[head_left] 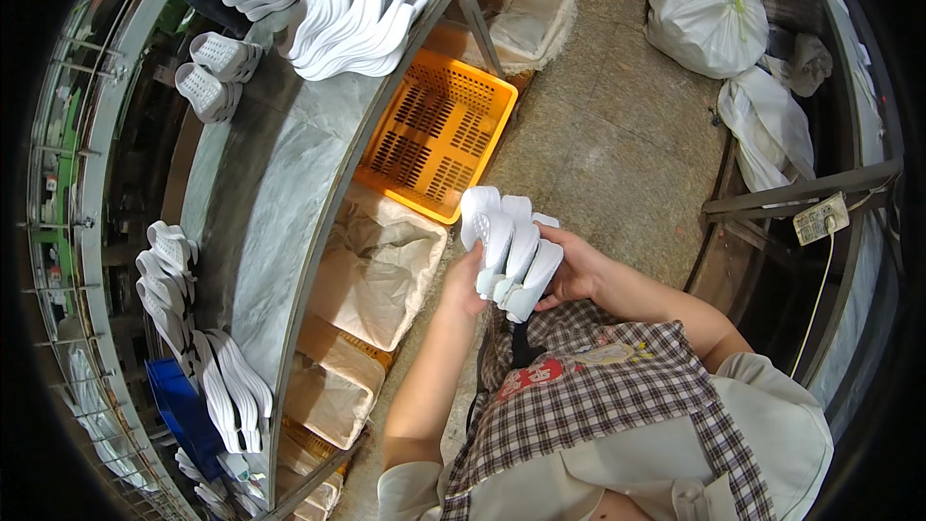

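In front of my apron I hold a bundle of several white foam clogs (521, 251), pressed side by side. Round holes show on the upper of the clog at the left of the bundle. My left hand (467, 282) grips the bundle from its left side, the fingers partly hidden behind it. From the right, my right hand (576, 268) closes on the other side, thumb near the top and fingers underneath. The bundle is clear of the table, above the floor.
A curved grey metal table (294, 174) stands at left, with stacked white curved footwear pieces (352, 24) and perforated clogs (227, 56). Beside it are an orange basket (497, 121) and cloth-lined bins (376, 275). White sacks (709, 19) lie at far right, near a power socket (820, 219).
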### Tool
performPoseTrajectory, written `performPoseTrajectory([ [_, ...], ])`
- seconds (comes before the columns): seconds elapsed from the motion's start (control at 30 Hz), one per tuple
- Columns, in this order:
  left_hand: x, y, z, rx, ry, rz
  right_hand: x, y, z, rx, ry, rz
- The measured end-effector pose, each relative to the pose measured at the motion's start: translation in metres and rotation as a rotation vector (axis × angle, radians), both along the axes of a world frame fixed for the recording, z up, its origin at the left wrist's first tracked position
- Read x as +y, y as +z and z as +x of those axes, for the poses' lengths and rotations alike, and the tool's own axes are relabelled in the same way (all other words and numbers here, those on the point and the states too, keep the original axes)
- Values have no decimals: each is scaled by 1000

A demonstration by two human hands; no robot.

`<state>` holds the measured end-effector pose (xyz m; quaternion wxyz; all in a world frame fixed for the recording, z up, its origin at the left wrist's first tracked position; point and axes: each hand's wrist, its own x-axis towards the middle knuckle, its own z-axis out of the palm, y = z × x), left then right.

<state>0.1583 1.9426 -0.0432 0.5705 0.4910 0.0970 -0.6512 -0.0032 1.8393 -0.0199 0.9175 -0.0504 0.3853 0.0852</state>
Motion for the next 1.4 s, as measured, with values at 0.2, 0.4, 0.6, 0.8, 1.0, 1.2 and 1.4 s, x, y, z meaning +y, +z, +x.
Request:
performPoseTrajectory([
  [0.2,-6,12,-5,17,15,52,-4,-5,-4,-18,12,-2],
  [0.4,-6,6,5,24,4,-14,-10,6,0,4,69,-83],
  [0.6,-11,24,25,11,-2,-8,-18,16,5,-24,135,-135],
  [0.8,-17,45,26,-30,16,27,-20,10,10,-22,108,-102],
  [1.0,-18,48,22,-39,5,18,-20,7,9,-40,59,-64],
  [1.2,-18,52,20,-51,-5,17,-21,9,6,-91,41,-65],
  [1.4,-18,56,20,-55,10,-35,-22,14,5,-82,40,-82],
])
